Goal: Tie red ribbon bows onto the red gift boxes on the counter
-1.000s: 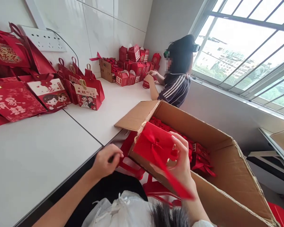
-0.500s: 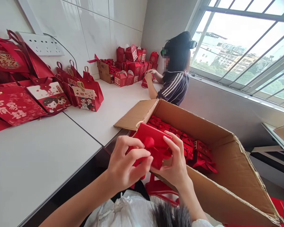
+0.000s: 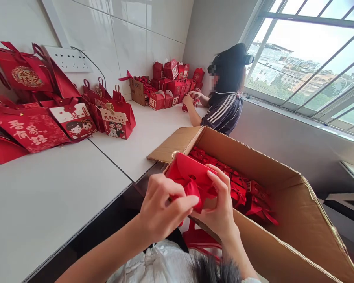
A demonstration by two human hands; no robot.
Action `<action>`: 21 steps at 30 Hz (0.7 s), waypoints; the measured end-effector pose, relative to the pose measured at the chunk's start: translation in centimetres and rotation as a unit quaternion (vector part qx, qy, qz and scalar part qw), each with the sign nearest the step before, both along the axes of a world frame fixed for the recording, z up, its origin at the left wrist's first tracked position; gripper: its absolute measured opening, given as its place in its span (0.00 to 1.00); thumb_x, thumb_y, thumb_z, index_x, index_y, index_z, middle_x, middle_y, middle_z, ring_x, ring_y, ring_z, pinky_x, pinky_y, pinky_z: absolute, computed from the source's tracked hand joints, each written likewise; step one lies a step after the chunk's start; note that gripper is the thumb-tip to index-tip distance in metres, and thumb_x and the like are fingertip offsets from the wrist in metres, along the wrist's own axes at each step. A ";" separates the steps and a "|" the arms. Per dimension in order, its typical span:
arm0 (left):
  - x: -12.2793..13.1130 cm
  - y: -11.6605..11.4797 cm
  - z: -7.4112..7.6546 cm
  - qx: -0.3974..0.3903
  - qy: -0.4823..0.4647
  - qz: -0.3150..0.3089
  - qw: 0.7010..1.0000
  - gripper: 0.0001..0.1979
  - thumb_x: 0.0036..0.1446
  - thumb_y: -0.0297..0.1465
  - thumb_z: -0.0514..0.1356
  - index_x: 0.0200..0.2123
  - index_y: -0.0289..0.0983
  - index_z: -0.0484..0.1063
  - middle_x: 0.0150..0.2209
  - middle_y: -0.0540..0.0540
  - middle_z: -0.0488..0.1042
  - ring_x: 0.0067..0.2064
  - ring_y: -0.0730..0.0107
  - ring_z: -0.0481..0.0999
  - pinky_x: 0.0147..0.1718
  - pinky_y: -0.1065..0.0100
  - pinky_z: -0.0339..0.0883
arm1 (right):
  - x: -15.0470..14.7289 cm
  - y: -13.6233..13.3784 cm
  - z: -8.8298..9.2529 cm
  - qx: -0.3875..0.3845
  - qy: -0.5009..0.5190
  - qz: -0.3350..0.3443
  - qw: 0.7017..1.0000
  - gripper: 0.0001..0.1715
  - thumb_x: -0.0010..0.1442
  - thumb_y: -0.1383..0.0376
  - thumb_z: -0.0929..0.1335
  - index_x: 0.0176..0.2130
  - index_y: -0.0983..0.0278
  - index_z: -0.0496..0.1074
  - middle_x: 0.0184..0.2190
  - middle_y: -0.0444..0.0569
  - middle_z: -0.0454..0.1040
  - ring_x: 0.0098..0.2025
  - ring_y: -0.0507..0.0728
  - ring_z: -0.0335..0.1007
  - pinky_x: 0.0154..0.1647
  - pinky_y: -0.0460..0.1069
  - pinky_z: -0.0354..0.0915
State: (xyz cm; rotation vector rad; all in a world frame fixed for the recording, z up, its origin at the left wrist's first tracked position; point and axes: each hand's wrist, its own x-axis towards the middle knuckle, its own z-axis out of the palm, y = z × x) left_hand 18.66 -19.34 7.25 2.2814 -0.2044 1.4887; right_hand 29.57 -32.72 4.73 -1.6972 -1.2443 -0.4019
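Observation:
A small red gift box (image 3: 183,163) with a round hole near its top edge is held up in front of me. My right hand (image 3: 220,206) grips it from the right, fingers over its upper edge and thumb below. A red ribbon (image 3: 192,188) comes out at the hole and hangs loosely on the face. My left hand (image 3: 168,208) pinches this ribbon between thumb and forefinger; the exact contact is partly hidden by the fingers. Right behind the gift box stands an open cardboard carton (image 3: 253,157), with several red ribboned boxes (image 3: 236,184) inside.
Red gift bags (image 3: 38,125) stand along the left of the white table (image 3: 61,188). More red boxes (image 3: 177,88) are stacked in the far corner. A co-worker (image 3: 224,106) sits beyond the carton, handling a red item. A carton flap (image 3: 174,143) juts over the table edge.
My left fingers have moved right and down and closed on the ribbon. The ribbon has shifted lower, showing the hole. My right hand keeps its hold; the view has turned slightly left.

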 end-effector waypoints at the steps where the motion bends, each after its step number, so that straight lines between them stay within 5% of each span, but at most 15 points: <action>1: -0.1 -0.2 -0.2 0.046 -0.016 -0.004 0.999 0.07 0.57 0.23 0.57 0.38 0.36 0.72 0.29 0.49 0.67 0.33 0.72 0.64 0.37 0.67 0.62 | -0.1 0.1 -0.1 0.012 0.010 0.002 1.000 0.48 0.47 0.65 0.75 0.61 0.54 0.53 0.58 0.57 0.55 0.60 0.67 0.57 0.48 0.61 0.69; 9: -0.3 -0.6 -0.3 0.113 -0.062 0.019 0.992 0.11 0.58 0.24 0.52 0.36 0.36 0.74 0.26 0.49 0.71 0.32 0.72 0.66 0.36 0.66 0.63 | -0.7 0.5 -0.3 0.057 0.086 0.024 0.994 0.40 0.52 0.67 0.71 0.60 0.53 0.55 0.59 0.57 0.55 0.61 0.65 0.54 0.47 0.59 0.70; 16: -0.5 -0.7 -0.4 0.092 -0.110 0.056 0.988 0.06 0.56 0.26 0.56 0.34 0.39 0.72 0.25 0.51 0.67 0.30 0.72 0.65 0.37 0.64 0.64 | -0.8 0.8 -0.8 0.086 0.186 0.021 0.979 0.46 0.43 0.64 0.77 0.58 0.54 0.59 0.57 0.54 0.61 0.58 0.65 0.60 0.49 0.59 0.68; 18: -0.5 -0.3 -0.8 0.034 -0.162 0.077 0.983 0.07 0.60 0.32 0.52 0.32 0.42 0.69 0.24 0.50 0.64 0.30 0.70 0.64 0.36 0.62 0.65 | -0.4 0.9 -0.8 0.119 0.313 0.016 0.942 0.40 0.45 0.56 0.75 0.55 0.55 0.62 0.51 0.52 0.68 0.51 0.63 0.68 0.46 0.58 0.70; 21: -0.1 1.9 -2.5 -0.028 -0.142 0.070 0.987 0.10 0.62 0.34 0.46 0.33 0.42 0.66 0.27 0.48 0.64 0.31 0.66 0.67 0.34 0.60 0.65 | 0.4 0.7 -0.3 0.181 0.516 0.029 0.837 0.30 0.53 0.43 0.65 0.47 0.58 0.69 0.42 0.49 0.76 0.42 0.62 0.75 0.40 0.58 0.73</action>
